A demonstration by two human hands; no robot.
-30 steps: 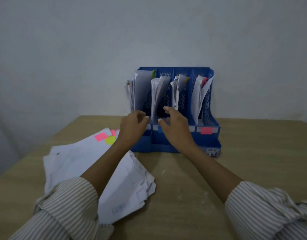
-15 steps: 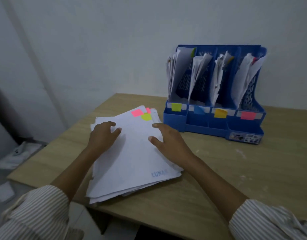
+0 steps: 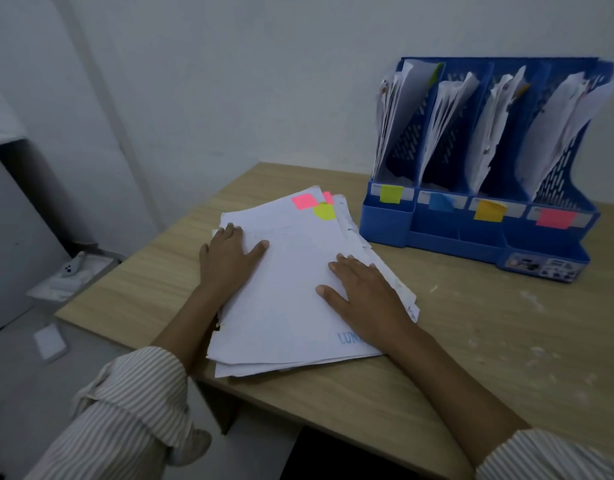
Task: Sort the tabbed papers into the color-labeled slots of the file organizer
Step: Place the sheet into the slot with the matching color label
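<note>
A stack of white papers [image 3: 291,292] lies on the wooden table, with a pink tab [image 3: 303,201] and a yellow-green tab [image 3: 323,212] at its far end. My left hand [image 3: 227,259] rests flat on the stack's left side. My right hand [image 3: 366,296] lies flat on its right side, fingers spread. The blue file organizer [image 3: 385,221] stands at the back right, its four slots labeled yellow-green [image 3: 391,194], blue [image 3: 441,201], orange [image 3: 489,211] and pink [image 3: 555,218]. Each slot holds papers.
The table [image 3: 489,334] ends at its left edge close beside the stack and at its front edge below my arms. On the floor to the left lie a white cloth with a small device [image 3: 70,271] and a white card [image 3: 50,342].
Both hands left the organizer's front and came down onto the paper stack. My view swung left, so the organizer now sits at the right.
</note>
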